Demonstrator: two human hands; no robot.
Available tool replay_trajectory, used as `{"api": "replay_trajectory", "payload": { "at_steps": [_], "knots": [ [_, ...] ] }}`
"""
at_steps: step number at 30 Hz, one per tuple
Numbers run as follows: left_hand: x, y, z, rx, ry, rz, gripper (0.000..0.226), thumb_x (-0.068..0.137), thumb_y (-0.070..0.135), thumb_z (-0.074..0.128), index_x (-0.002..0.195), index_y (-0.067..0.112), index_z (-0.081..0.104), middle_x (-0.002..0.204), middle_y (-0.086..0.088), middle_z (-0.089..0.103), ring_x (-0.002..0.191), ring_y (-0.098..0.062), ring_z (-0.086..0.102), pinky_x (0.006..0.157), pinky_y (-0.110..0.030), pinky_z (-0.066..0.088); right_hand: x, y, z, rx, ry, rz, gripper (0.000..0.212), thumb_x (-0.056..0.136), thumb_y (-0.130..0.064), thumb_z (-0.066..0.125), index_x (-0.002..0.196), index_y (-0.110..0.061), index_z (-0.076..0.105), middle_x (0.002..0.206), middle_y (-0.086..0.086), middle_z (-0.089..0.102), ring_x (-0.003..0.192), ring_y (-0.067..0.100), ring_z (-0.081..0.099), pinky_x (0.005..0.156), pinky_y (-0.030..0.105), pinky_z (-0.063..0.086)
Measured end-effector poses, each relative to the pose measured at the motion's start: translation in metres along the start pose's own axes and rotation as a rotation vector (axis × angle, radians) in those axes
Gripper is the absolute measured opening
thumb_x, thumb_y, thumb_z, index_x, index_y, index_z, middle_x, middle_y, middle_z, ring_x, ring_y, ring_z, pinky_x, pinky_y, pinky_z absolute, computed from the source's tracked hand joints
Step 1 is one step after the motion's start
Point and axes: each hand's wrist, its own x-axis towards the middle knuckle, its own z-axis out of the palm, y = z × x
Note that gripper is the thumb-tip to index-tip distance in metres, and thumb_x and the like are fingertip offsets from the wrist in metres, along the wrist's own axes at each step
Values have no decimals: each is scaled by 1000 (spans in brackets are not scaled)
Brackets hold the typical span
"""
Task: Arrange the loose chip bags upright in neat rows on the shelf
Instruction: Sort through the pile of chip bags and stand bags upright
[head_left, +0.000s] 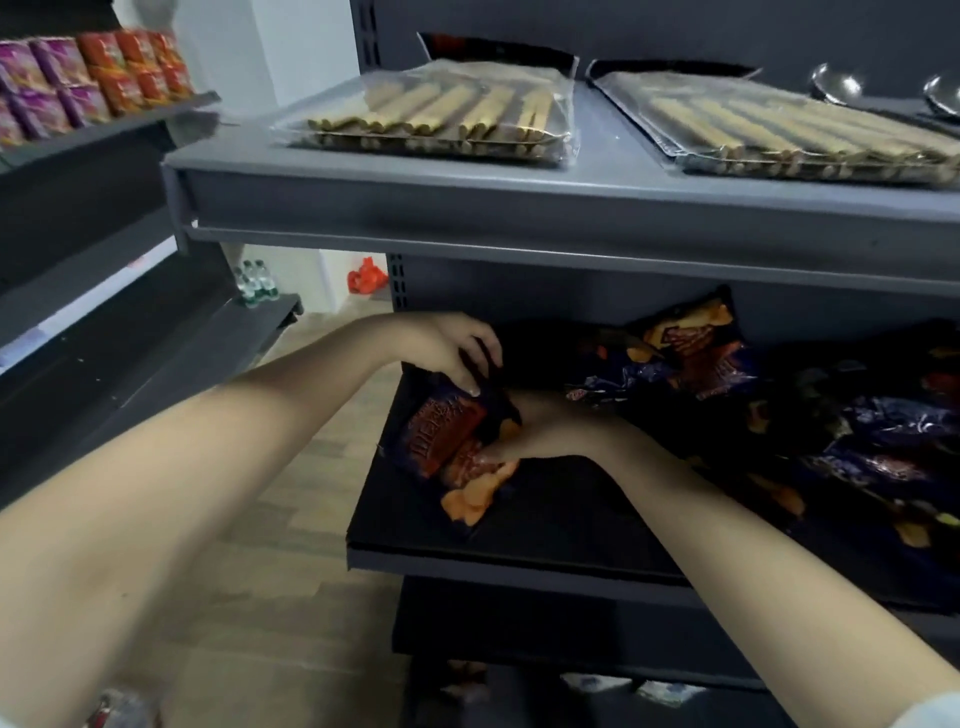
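Note:
A dark blue chip bag with a red label and orange chips printed on it stands tilted at the left end of the dark middle shelf. My left hand grips its top edge from above. My right hand holds its right side, thumb pressed on the front. Several more loose chip bags of the same kind lie in a heap along the right part of the shelf, partly in shadow.
The grey upper shelf overhangs the work area and carries two clear packs of wafer sticks. At the left stands another rack with red and purple snack packs. Wood-look floor lies below, and bottles stand far back.

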Motion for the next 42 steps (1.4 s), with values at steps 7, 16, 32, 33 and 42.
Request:
{"api": "replay_trajectory", "payload": {
  "at_steps": [7, 16, 32, 33, 42],
  "knots": [
    [0, -24, -1, -144, 150, 133, 51, 80, 11, 72, 123, 28, 50, 114, 9, 60, 95, -8, 58, 81, -19, 47, 11, 9, 30, 365, 74, 102, 33, 78, -29, 75, 108, -28, 61, 106, -9, 63, 102, 7, 56, 86, 14, 44],
    [-38, -102, 1, -979, 712, 67, 44, 88, 17, 61, 130, 15, 47, 114, -1, 61, 97, -12, 62, 75, -24, 52, 37, -9, 60, 721, 532, 145, 50, 73, -28, 79, 118, -15, 60, 110, -1, 67, 102, 13, 63, 93, 29, 49],
    [-59, -144, 61, -1110, 626, 24, 47, 75, 16, 70, 120, 10, 58, 111, -16, 67, 95, -30, 67, 78, -41, 56, 61, -20, 37, 372, 479, -74, 43, 90, -6, 51, 133, -12, 51, 125, 2, 55, 107, 4, 54, 92, 10, 40],
    [-61, -147, 61, -1107, 626, 22, 52, 75, 20, 71, 123, 9, 56, 113, -18, 66, 96, -32, 67, 77, -41, 56, 66, -15, 37, 158, 508, -75, 43, 90, -14, 54, 133, -16, 51, 133, 3, 51, 117, 10, 50, 96, 12, 36],
    [-53, -125, 77, -920, 692, -88, 35, 82, 7, 68, 112, 23, 59, 110, -3, 68, 101, -19, 65, 84, -33, 53, 53, 19, 43, -483, 203, 14, 65, 87, -36, 56, 144, -41, 26, 158, -3, 8, 144, 28, 3, 108, 61, 20]
  ]
}}
